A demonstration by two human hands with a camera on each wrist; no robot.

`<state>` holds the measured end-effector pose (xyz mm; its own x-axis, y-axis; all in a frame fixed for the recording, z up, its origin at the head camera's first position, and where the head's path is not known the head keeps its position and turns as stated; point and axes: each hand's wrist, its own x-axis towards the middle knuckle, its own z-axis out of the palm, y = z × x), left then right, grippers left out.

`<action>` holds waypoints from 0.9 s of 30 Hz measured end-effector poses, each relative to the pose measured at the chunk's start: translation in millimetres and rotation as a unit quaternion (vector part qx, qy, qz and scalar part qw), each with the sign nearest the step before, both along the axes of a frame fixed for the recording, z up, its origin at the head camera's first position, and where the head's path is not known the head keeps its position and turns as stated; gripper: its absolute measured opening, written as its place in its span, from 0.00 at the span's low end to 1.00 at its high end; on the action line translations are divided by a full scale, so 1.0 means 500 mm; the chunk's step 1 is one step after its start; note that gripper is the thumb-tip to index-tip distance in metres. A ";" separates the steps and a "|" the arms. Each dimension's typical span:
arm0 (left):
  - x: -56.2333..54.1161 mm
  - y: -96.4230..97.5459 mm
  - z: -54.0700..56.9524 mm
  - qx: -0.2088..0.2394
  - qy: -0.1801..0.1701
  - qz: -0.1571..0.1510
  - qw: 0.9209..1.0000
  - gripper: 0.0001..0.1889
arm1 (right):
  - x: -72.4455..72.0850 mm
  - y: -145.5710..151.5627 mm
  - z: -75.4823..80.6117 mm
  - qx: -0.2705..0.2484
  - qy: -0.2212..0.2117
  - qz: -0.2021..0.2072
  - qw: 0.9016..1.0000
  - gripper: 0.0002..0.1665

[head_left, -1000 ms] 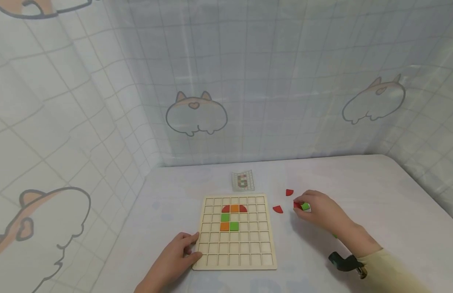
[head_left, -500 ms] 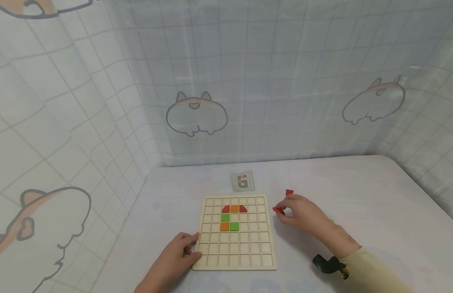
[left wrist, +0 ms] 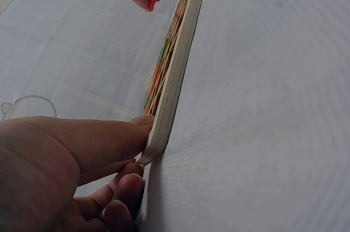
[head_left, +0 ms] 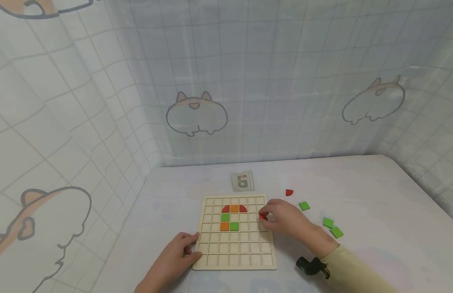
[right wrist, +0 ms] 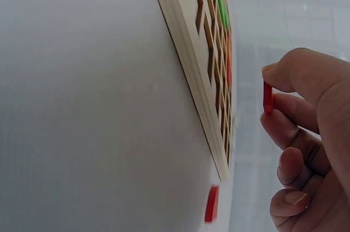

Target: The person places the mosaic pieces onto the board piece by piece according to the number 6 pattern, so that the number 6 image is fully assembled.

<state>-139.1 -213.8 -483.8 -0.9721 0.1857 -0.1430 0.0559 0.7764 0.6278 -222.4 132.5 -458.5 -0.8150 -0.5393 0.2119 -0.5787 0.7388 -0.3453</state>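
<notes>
My right hand (head_left: 286,217) hovers over the right edge of the wooden grid board (head_left: 234,260). Between thumb and index finger it pinches a red quarter-round tile (right wrist: 267,97), seen edge-on in the right wrist view; whether a second tile is stacked with it I cannot tell. My left hand (head_left: 177,254) grips the board at its near left corner, thumb on the rim and fingers against the side. Set in the grid are green tiles (head_left: 225,217), orange tiles (head_left: 234,208) and red quarter-round tiles (head_left: 225,208) at the ends of the top row.
Right of the board lie another loose red quarter-round tile (head_left: 289,192) and three green square tiles (head_left: 304,206). Behind the board is a small pattern card (head_left: 242,180). A patterned cloth (head_left: 285,101) encloses the table's back and sides.
My right hand has moved left from the loose tiles to the board's edge, carrying red. The red tile that lay beside the board is gone from the table. The left hand stays put.
</notes>
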 end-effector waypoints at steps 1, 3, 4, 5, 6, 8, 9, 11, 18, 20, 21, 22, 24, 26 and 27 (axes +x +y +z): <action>0.000 -0.001 0.000 0.000 0.000 -0.001 1.000 0.34 | 0.000 -0.005 -0.002 0.000 -0.001 0.004 1.000 0.04; -0.001 -0.002 0.001 0.000 -0.001 -0.001 1.000 0.34 | 0.000 -0.016 -0.005 0.003 -0.005 0.013 1.000 0.05; -0.001 -0.003 0.002 0.000 -0.002 -0.002 1.000 0.34 | -0.001 -0.022 -0.007 0.003 -0.005 0.017 1.000 0.05; -0.001 -0.004 0.002 0.001 -0.003 -0.002 1.000 0.34 | 0.000 -0.027 -0.008 0.003 -0.009 0.021 1.000 0.05; -0.001 -0.004 0.001 0.000 -0.002 -0.003 1.000 0.34 | 0.000 -0.032 -0.009 0.002 -0.010 0.024 1.000 0.05; -0.002 -0.004 0.000 0.000 -0.003 -0.002 1.000 0.34 | 0.001 -0.043 -0.011 0.000 -0.017 0.029 0.999 0.06; -0.003 -0.004 0.000 0.000 -0.003 -0.003 1.000 0.34 | 0.001 -0.049 -0.012 -0.001 -0.017 0.032 0.999 0.06; -0.003 -0.004 -0.001 -0.001 -0.002 -0.003 1.000 0.34 | 0.002 -0.059 -0.015 -0.001 -0.022 0.036 0.999 0.07; -0.003 -0.003 -0.001 0.003 -0.006 -0.001 1.000 0.34 | -0.001 -0.082 -0.034 0.010 -0.023 0.048 0.999 0.09; -0.002 -0.003 -0.002 0.002 -0.008 0.000 1.000 0.34 | -0.003 -0.087 -0.037 0.016 -0.018 0.052 0.998 0.09; -0.002 -0.003 -0.002 0.002 -0.008 0.001 1.000 0.34 | -0.004 -0.089 -0.038 0.018 -0.017 0.054 0.998 0.08; -0.002 -0.003 -0.002 0.001 -0.008 0.001 1.000 0.34 | -0.005 -0.091 -0.039 0.020 -0.017 0.056 0.998 0.08; -0.002 -0.004 -0.003 0.000 -0.007 0.001 1.000 0.34 | -0.007 -0.095 -0.040 0.025 -0.019 0.057 0.998 0.07; -0.002 -0.004 -0.003 0.001 -0.006 -0.001 1.000 0.34 | -0.008 -0.098 -0.043 0.027 -0.025 0.055 0.998 0.07; -0.002 -0.004 -0.003 0.002 -0.006 -0.001 1.000 0.34 | -0.007 -0.100 -0.043 0.027 -0.030 0.055 0.998 0.07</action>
